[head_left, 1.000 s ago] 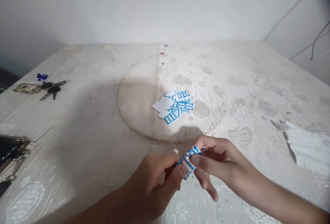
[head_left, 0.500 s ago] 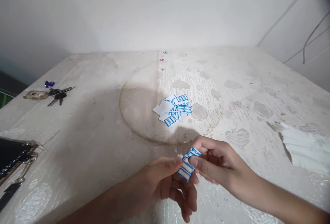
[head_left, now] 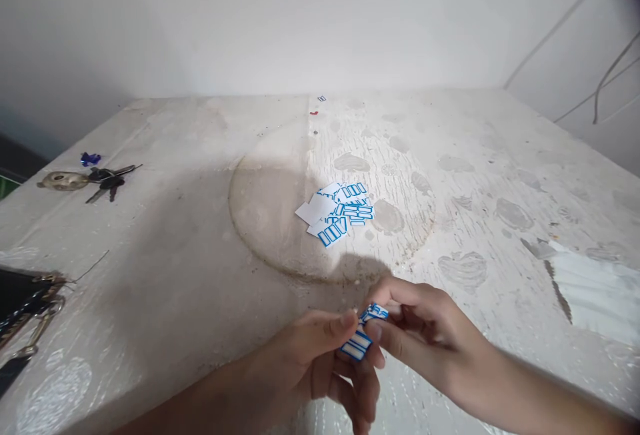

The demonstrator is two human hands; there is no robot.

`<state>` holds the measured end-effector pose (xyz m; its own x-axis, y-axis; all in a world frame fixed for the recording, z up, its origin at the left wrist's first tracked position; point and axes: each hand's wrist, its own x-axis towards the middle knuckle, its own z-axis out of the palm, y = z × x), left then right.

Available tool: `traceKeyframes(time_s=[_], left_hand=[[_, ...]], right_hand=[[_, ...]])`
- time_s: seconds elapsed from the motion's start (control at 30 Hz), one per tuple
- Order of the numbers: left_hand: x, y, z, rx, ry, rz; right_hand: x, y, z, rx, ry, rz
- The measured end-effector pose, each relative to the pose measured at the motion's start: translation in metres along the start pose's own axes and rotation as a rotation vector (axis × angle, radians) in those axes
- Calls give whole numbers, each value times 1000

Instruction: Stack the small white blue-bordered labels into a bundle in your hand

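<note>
Between my two hands is a small white paper piece with blue-outlined bars, low in the middle of the view. My left hand pinches its left side with the thumb on top, the other fingers curled below. The thumb and forefinger of my right hand grip its upper right part, where the paper looks folded or bent over. Beyond my hands lies a loose pile of similar white and blue paper pieces, some with the plain white side up.
On the left lie keys with a keyring, a purple crumpled bit and a black bag or wallet with a metal clip. A torn white paper lies right. Small scraps sit near the back wall.
The held paper piece is tilted more, and its upper part looks more bent over. Both hands have shifted slightly, the right one downward. The pile has not moved.
</note>
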<state>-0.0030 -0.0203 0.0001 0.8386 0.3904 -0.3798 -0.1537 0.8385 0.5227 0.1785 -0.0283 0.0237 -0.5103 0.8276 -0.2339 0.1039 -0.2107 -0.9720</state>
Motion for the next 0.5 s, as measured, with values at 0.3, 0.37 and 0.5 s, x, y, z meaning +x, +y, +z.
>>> traceKeyframes(time_s=[0.3, 0.37, 0.5], left_hand=[[2, 0, 2, 108, 23, 123], [1, 2, 2, 77, 25, 147], [-2, 9, 4, -20, -7, 107]], right_hand=[[-2, 2, -3, -129, 20, -149], [0, 4, -5, -181, 35, -290], [3, 8, -15, -387, -8, -517]])
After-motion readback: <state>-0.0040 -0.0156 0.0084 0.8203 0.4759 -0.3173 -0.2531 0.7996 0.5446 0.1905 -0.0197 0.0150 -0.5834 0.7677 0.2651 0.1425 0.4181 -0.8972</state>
